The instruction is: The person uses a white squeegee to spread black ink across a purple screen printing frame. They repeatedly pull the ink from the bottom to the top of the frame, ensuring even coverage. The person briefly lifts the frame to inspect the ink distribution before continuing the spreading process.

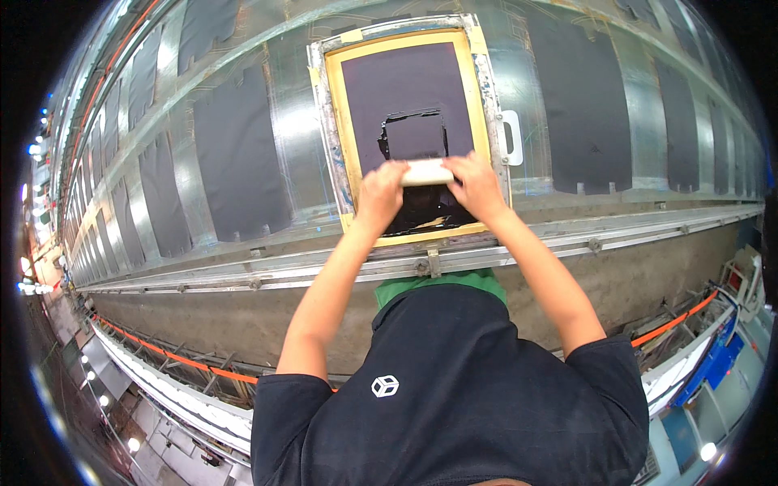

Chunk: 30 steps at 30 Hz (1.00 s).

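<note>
My left hand (381, 190) and my right hand (474, 186) grip the two ends of a cream-coloured squeegee (427, 172), held crosswise over the lower middle of a screen-printing frame (478, 73). The frame has a metal rim, yellow tape and a dark purple mesh (401, 77). Glossy black ink (425, 202) lies on the mesh below the squeegee, and an inked rectangular outline shows above it. A white handle (510, 138) sticks out from the frame's right side. The squeegee's blade is hidden.
A long metal table (308, 16) carries rows of dark grey panels (243, 154) to left and right. An aluminium rail (551, 243) runs along its near edge. Behind and below me are an orange hose (174, 356), blue equipment (711, 368) and further rails.
</note>
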Available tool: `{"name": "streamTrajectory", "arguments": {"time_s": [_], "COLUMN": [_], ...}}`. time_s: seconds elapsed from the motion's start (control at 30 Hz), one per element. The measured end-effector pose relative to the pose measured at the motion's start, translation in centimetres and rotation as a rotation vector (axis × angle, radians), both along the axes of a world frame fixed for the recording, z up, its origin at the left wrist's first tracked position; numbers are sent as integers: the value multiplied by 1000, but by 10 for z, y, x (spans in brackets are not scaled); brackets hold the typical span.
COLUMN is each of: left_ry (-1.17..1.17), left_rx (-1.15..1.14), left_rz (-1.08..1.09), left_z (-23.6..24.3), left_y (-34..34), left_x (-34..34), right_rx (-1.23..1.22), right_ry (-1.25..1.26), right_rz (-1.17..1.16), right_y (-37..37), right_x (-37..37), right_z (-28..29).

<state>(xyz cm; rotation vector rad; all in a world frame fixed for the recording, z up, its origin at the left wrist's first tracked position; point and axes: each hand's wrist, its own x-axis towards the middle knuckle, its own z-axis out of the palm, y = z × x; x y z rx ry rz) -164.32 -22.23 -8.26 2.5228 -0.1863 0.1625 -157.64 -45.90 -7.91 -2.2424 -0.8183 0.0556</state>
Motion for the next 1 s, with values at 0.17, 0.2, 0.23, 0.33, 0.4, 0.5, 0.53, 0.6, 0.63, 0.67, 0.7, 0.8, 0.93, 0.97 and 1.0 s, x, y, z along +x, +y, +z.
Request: {"name": "streamTrajectory", "arguments": {"time_s": [0.17, 0.2, 0.23, 0.33, 0.4, 0.5, 0.53, 0.6, 0.63, 0.67, 0.7, 0.8, 0.93, 0.97, 1.0], "left_ry": [5, 28, 58, 56, 31, 33, 19, -73, -120, -162, -189, -218, -269, -280, -285], "left_rx": [34, -13, -62, -139, -156, -128, -115, -121, -122, -106, -75, -125, -170, -180, -169], "left_rz": [-31, -9, 15, 114, 157, 217, 214, 193, 202, 189, 168, 202, 264, 282, 277], "left_z": [-3, -1, 2, 10, 11, 18, 19, 10, 2, -6, -10, -9, 5, 9, 11], "left_y": [-18, -16, -14, -1, 8, 9, 6, 1, 2, 2, -1, 6, 27, 39, 65], "left_x": [-64, -58, -55, -4, 29, 49, 53, 48, 37, 25, 15, -22, -54, -61, -65], "right_rx": [-81, 4, 87, 297, 149, 368, 351, 321, 301, 323, 322, 290, 277, 338, 403], "right_ry": [114, 174, 242, 202, 77, 608, 186, 337, 416, 334, 261, 124, 214, 188, 153], "right_rz": [44, 60, 81, -473, -645, -600, -581, -635, -641, -642, -654, -665, -672, -638, -640], "right_y": [-25, -31, -39, -69, -77, -55, -55, -65, -58, -50, -49, -33, 4, 28, 54], "right_x": [-56, -47, -37, 35, 75, 98, 104, 112, 113, 113, 113, 117, 97, 93, 85], "right_z": [8, 8, 5, -25, -40, -37, -55, -70, -65, -59, -56, -32, 1, -3, -20]}}
